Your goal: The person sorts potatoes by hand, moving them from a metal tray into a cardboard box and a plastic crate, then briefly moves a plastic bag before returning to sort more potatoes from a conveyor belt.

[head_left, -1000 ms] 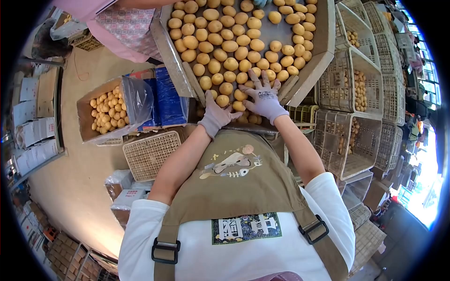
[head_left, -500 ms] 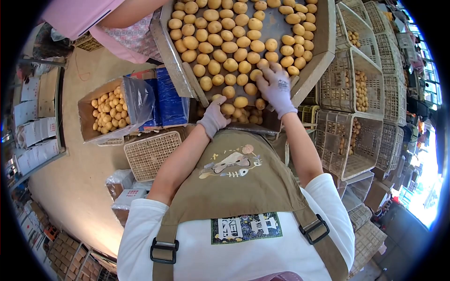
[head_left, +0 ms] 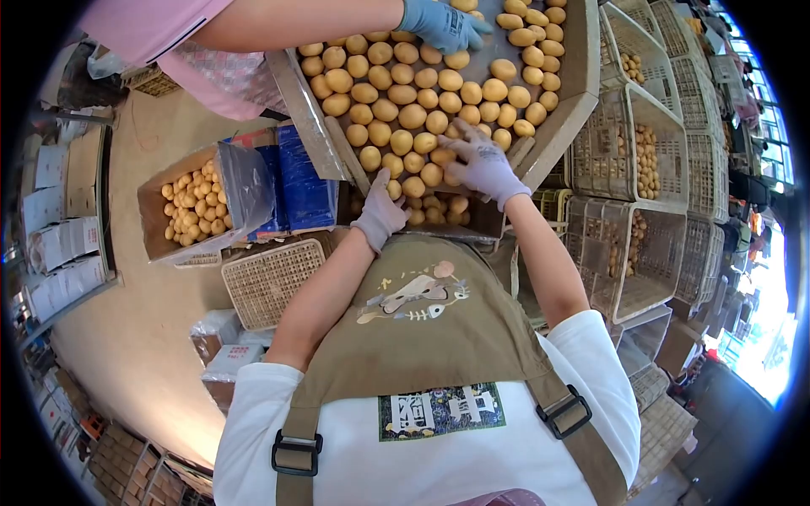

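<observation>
Many yellow potatoes lie on a grey sorting table with raised wooden sides that narrow toward me. At the left of its mouth is my left hand, in a pale glove, fingers apart beside the lowest potatoes. My right hand, also gloved, rests spread over potatoes at the right of the mouth, its fingertips touching them. Just below the mouth, a box holds more potatoes, partly hidden by my apron.
Another person's blue-gloved hand reaches over the table from the upper left. A lined carton of potatoes and an upturned crate stand left. Stacked plastic crates line the right side.
The other person's gloved hand has come in over the table. Potatoes have shifted toward the mouth. My right hand has moved slightly left and down; my left fingers have straightened upward.
</observation>
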Motion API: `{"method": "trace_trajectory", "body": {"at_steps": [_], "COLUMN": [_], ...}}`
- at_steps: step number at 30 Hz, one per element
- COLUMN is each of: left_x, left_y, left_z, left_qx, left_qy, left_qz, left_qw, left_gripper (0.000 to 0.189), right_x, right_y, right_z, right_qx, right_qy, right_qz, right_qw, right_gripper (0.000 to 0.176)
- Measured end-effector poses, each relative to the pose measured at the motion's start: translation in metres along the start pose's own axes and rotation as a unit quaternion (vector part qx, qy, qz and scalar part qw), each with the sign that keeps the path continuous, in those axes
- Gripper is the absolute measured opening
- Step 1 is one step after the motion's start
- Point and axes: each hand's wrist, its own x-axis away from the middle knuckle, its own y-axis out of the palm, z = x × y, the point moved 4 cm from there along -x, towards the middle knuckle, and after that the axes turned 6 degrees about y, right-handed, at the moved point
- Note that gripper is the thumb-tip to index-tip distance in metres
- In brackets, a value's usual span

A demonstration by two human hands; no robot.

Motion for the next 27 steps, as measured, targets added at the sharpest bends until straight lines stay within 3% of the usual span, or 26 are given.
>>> {"method": "trace_trajectory", "body": {"at_steps": [1,4,5,7,11,14,17,18,19,21,22,24,26,27], "left_x": [0.0,0.002,0.005,0.02,0.021,0.012,0.013,0.009,0.01,0.015,0.018,0.023,0.004,0.007], "left_y": [-0.001,0.004,0.005,0.015,0.017,0.012,0.011,0.005,0.004,0.003,0.004,0.013,0.002,0.005], "left_z": [0.001,0.002,0.003,0.008,0.01,0.004,0.004,0.004,0.007,0.007,0.007,0.008,0.003,0.003], "left_qx": [-0.007,0.018,0.028,0.05,0.081,0.023,-0.078,-0.052,-0.043,-0.016,-0.014,0.036,0.026,0.038], "left_qy": [0.003,-0.007,-0.013,-0.023,-0.055,-0.053,-0.018,-0.035,-0.027,-0.009,0.006,0.004,0.013,0.004], "left_qz": [0.01,-0.062,-0.091,-0.106,-0.113,-0.089,-0.049,-0.078,-0.081,-0.084,-0.058,-0.064,-0.064,-0.058], "left_qw": [1.0,0.998,0.995,0.993,0.989,0.994,0.996,0.995,0.995,0.996,0.998,0.997,0.998,0.998], "left_gripper": [0.058,0.056,0.058,0.065,0.07,0.069,0.05,0.039,0.041,0.046,0.068,0.081,0.098,0.095], "right_x": [-0.01,-0.002,0.005,0.014,0.019,0.002,0.0,0.008,0.011,-0.002,-0.008,-0.013,0.002,0.007], "right_y": [0.0,-0.009,0.002,0.012,0.009,0.005,0.011,-0.002,-0.004,-0.009,-0.02,-0.038,-0.018,-0.011], "right_z": [0.005,-0.03,-0.044,-0.042,-0.041,-0.056,-0.052,-0.043,-0.027,0.005,0.013,0.008,-0.036,-0.045], "right_qx": [-0.052,0.075,0.121,0.103,0.08,0.097,0.157,0.167,0.128,0.086,-0.012,-0.027,0.085,0.139], "right_qy": [0.024,0.018,0.032,-0.008,0.001,0.018,-0.059,-0.035,-0.085,-0.004,0.035,0.081,0.086,0.089], "right_qz": [-0.001,0.12,0.081,0.103,0.071,0.068,0.188,0.144,0.165,0.089,0.086,0.216,0.133,0.092], "right_qw": [0.998,0.99,0.989,0.989,0.994,0.993,0.968,0.975,0.974,0.992,0.996,0.973,0.984,0.982], "right_gripper": [0.061,0.061,0.063,0.064,0.056,0.044,0.045,0.045,0.044,0.041,0.039,0.052,0.064,0.07]}}
